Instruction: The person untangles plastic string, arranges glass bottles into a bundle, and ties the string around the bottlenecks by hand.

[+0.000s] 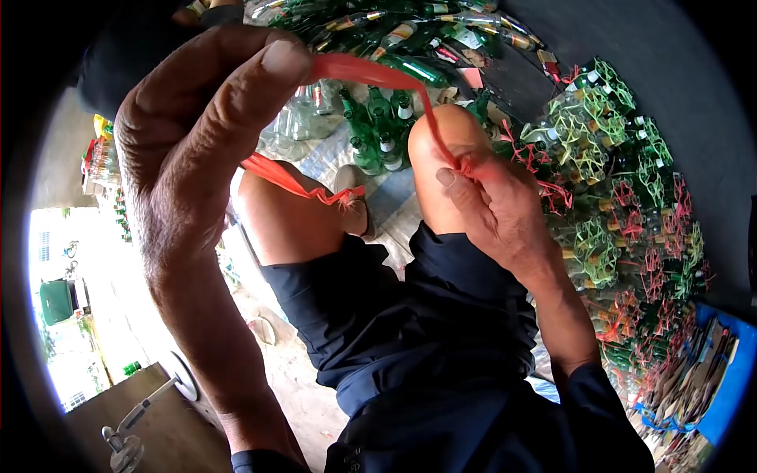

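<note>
A flat red plastic strip runs between my two hands. My left hand, raised close to the camera, pinches it between thumb and fingertips, and a loose tail of the strip hangs below that hand over my knee. On the other side, my right hand is closed on the strip's lower part, by my other knee. Some red strands stick out past the right hand. Between my knees, upright green bottles stand together on the floor.
Many green bottles lie in a heap ahead. Bottles bundled with green and red strips are stacked at the right. Flattened cardboard fills a blue container at the lower right. Clear glass containers stand beyond my knee. A person's dark clothing shows at the upper left.
</note>
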`<move>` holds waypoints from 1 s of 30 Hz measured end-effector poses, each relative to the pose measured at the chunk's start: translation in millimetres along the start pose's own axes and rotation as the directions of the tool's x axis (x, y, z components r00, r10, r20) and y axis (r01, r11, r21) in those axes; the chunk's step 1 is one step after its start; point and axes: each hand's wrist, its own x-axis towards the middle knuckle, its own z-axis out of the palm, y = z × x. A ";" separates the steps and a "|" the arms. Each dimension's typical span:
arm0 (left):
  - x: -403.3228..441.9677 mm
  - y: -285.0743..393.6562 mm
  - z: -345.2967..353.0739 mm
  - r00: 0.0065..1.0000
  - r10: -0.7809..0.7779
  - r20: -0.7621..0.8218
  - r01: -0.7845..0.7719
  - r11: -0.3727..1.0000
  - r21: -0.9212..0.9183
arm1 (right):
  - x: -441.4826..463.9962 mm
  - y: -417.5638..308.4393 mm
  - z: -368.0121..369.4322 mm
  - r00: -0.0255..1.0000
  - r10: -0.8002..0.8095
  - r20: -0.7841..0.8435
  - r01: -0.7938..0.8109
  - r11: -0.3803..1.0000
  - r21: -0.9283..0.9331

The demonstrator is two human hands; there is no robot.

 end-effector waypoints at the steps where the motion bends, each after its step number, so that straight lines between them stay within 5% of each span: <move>1: -1.5 -1.8 -5.1 1.000 -0.005 0.005 0.005 1.000 0.002 | 1.0 -3.5 2.2 0.999 0.037 0.018 -0.039 0.992 0.118; 3: -6.0 -7.7 -17.0 0.999 -0.034 0.007 0.034 0.999 -0.006 | 0.6 -9.2 -8.1 0.993 0.036 0.110 -0.049 0.992 0.117; 5: -11.4 -13.9 -28.4 0.996 -0.094 0.005 0.094 0.995 -0.037 | -2.1 -20.7 -20.7 0.932 0.328 0.154 -0.354 0.914 0.200; 9: -25.1 -21.6 -29.1 0.984 -0.146 0.103 0.132 0.983 0.128 | -16.5 -16.2 -50.1 0.847 0.523 0.097 -0.528 0.803 0.277; 10: -30.9 -25.1 -27.5 0.978 -0.179 0.104 0.166 0.978 0.122 | -16.4 -13.7 -50.4 0.915 0.404 -0.014 -0.400 0.909 0.117; 13: -37.7 -21.3 -24.9 0.949 -0.269 0.162 0.254 0.961 0.108 | -24.8 -15.5 -60.7 0.853 0.521 -0.046 -0.508 0.846 0.164; 21: -40.7 -12.3 -9.8 0.906 -0.316 0.281 0.266 0.942 0.204 | -32.7 0.7 -81.1 0.833 0.541 -0.115 -0.528 0.840 0.128; 22: -40.3 -2.0 -6.0 0.869 -0.405 0.284 0.366 0.913 0.180 | -33.3 3.7 -82.5 0.851 0.509 -0.126 -0.494 0.859 0.135; 30: -45.3 -16.9 15.8 0.911 -0.405 0.083 0.396 0.912 0.108 | -44.2 17.5 -94.5 0.781 0.624 -0.010 -0.607 0.763 0.223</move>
